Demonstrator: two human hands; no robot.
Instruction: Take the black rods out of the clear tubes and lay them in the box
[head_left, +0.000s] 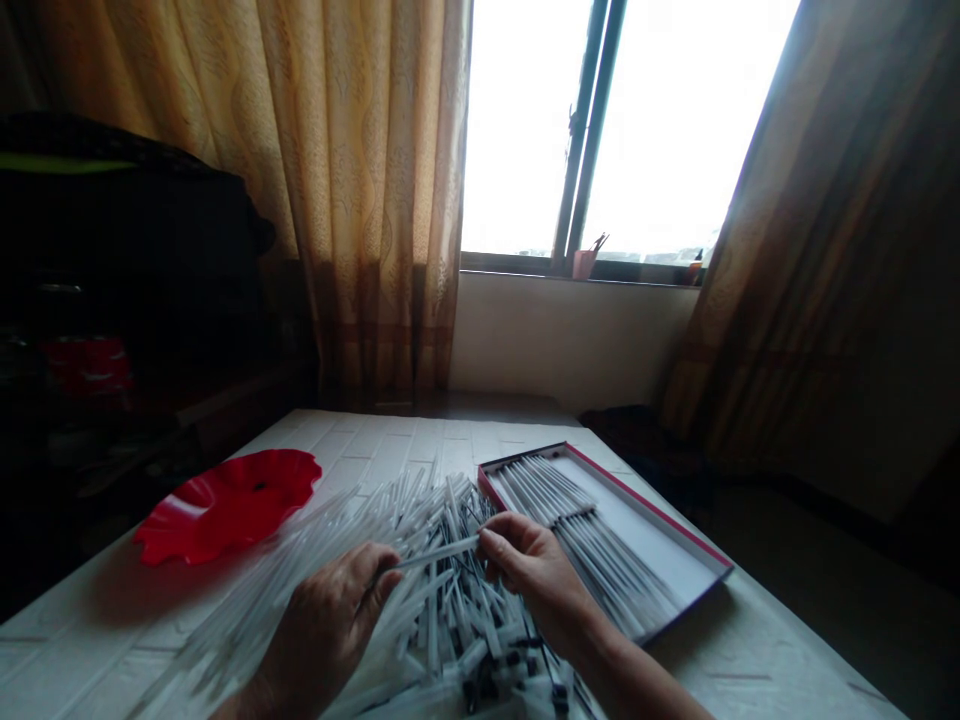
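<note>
Between my two hands stretches a thin, translucent whitish plastic tube [442,551], held level above the table. My left hand [326,615] pinches its left end between thumb and fingers. At the other end, the fingertips of my right hand [529,560] are closed on it. Below lies a loose pile of similar clear tubes [262,570]. Thin dark rods and small dark-tipped pieces [487,650], which look like pen parts, are mixed in nearer to me. Right of the pile, a shallow red-edged box lid [652,510] holds rows of slim grey-white sticks [600,550].
A red wavy-rimmed plastic dish [232,505] sits on the left of the white brick-patterned table [360,435]. Beyond the table are a curtain [375,200] and a window, with a small pink cup [583,263] on its sill. Dark furniture stands at left.
</note>
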